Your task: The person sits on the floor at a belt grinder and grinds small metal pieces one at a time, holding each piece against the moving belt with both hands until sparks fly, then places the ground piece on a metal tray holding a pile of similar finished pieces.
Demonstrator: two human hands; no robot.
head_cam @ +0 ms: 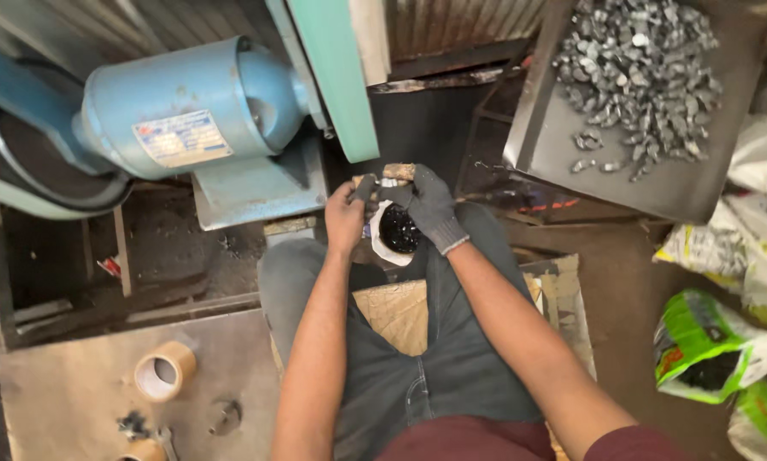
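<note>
Head view — gloved right hand (430, 205), bare left hand (345, 213) grip wooden block (398, 172).

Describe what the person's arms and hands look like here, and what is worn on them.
The right hand wears a dark grey knit glove with a lighter ribbed cuff at the wrist. The left hand is bare. Both forearms are uncovered; short maroon sleeves show only at the bottom edge. No watch or jewellery is visible.

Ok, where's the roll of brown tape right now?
In the head view the roll of brown tape lies low on the left, on the metal plate beside the person's left leg, with a second roll just below it at the picture's edge.
</note>
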